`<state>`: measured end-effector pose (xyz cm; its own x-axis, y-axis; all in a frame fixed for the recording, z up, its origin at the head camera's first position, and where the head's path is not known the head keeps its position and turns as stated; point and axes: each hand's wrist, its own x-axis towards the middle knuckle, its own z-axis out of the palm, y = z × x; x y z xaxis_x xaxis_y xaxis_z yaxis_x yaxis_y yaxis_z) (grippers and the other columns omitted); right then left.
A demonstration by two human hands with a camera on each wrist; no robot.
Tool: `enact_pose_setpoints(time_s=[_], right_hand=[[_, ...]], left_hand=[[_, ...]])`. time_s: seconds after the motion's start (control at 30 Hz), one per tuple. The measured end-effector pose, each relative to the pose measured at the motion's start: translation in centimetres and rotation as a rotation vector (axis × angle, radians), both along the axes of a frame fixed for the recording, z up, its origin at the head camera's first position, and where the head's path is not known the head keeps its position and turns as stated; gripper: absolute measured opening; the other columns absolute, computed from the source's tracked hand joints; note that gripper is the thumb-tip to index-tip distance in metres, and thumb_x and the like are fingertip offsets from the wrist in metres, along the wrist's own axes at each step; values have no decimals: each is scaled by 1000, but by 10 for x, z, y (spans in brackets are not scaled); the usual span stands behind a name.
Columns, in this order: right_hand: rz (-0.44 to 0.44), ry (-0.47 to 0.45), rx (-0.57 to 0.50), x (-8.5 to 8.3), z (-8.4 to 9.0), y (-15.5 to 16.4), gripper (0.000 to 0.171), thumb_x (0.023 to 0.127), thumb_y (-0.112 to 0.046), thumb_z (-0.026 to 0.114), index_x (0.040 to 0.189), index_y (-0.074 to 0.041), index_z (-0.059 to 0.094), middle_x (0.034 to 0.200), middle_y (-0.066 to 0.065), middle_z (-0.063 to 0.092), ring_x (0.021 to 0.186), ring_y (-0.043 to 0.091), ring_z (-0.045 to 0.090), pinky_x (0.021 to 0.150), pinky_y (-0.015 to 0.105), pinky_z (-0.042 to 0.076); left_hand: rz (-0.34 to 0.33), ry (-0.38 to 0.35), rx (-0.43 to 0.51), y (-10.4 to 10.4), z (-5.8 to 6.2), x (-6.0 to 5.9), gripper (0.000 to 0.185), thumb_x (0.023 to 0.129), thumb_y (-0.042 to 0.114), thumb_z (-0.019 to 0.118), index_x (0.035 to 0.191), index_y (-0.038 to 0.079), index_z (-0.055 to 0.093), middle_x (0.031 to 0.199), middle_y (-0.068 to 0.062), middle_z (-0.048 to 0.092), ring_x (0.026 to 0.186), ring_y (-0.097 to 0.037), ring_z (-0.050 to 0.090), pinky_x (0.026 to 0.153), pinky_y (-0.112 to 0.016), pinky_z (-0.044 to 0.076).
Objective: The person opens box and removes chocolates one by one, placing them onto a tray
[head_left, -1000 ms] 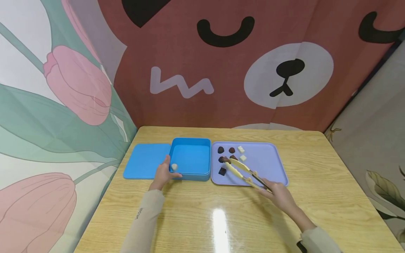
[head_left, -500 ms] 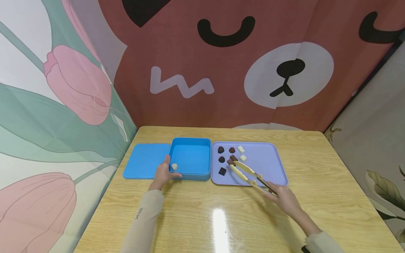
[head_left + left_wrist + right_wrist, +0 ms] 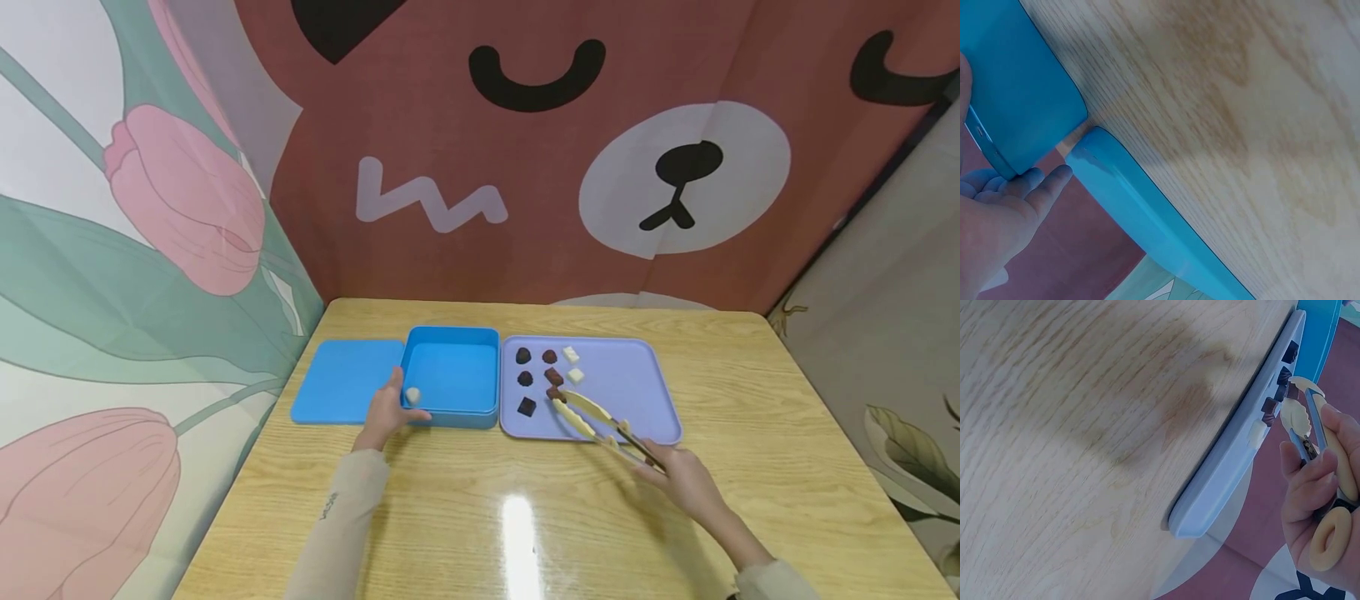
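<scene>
My left hand [image 3: 386,412] clasps the near left corner of a blue box [image 3: 450,420], its thumb along the front wall and fingers at the side. A small white piece [image 3: 413,396] lies inside near that corner. My right hand [image 3: 686,479] grips a pair of tongs [image 3: 606,423] with cream tips. Between the tips sits a brown chocolate [image 3: 555,392], low over the lavender tray [image 3: 630,392]; whether it touches the tray I cannot tell. Close behind it are another brown chocolate [image 3: 553,377] and a white chocolate [image 3: 575,375]. The right wrist view shows the tongs [image 3: 1329,434] too.
A flat blue lid [image 3: 345,383] lies left of the box. Farther back on the tray are dark chocolates [image 3: 523,356], a round brown one [image 3: 550,357] and a white one [image 3: 571,354]. A dark square [image 3: 527,407] lies at front left. Printed cloth hangs behind the table.
The tongs and the brown chocolate have moved right and toward me, away from the dark chocolates, to the front of the brown ones. My left hand has stayed on the box.
</scene>
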<state>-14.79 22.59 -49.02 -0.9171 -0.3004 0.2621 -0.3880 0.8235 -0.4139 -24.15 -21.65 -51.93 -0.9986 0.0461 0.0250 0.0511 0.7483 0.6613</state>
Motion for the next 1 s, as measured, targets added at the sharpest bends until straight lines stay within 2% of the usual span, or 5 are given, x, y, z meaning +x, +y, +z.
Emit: enact_pose_setpoints(time_s=[0.23, 0.43, 0.63, 0.8, 1.0], right_hand=[[-4, -9, 3, 2, -1, 2, 46, 73, -15, 72, 109, 12, 59, 64, -6, 54, 45, -1, 26, 37, 19, 27], [0, -1, 5, 4, -1, 3, 44, 72, -15, 72, 107, 9, 61, 61, -8, 51, 44, -1, 26, 36, 19, 26], [0, 9, 6, 4, -1, 4, 40, 72, -16, 73, 105, 5, 63, 60, -11, 45, 45, -1, 26, 37, 19, 26], [-4, -20, 10, 4, 0, 4, 42, 74, -16, 72, 108, 5, 62, 60, -10, 46, 45, 0, 27, 37, 19, 26], [-5, -46, 14, 4, 1, 5, 43, 75, -17, 71, 109, 6, 61, 61, -9, 48, 46, 1, 29, 37, 20, 27]], left_hand=[[2, -7, -1, 0, -1, 0, 108, 63, 27, 81, 140, -8, 14, 143, -25, 14, 128, -38, 20, 99, -47, 28], [-5, 0, 2, 0, 0, -1, 107, 63, 27, 81, 139, -9, 14, 143, -26, 14, 128, -39, 19, 100, -48, 27], [-6, 16, 28, -2, -5, -3, 112, 61, 39, 79, 140, -8, 14, 143, -26, 14, 128, -39, 19, 100, -48, 26], [-3, 5, 14, 0, -1, -2, 107, 62, 29, 81, 138, -10, 17, 143, -26, 14, 128, -39, 20, 100, -48, 27], [-8, 2, -27, 1, 1, -1, 106, 63, 28, 80, 139, -10, 15, 142, -27, 14, 128, -39, 20, 100, -47, 28]])
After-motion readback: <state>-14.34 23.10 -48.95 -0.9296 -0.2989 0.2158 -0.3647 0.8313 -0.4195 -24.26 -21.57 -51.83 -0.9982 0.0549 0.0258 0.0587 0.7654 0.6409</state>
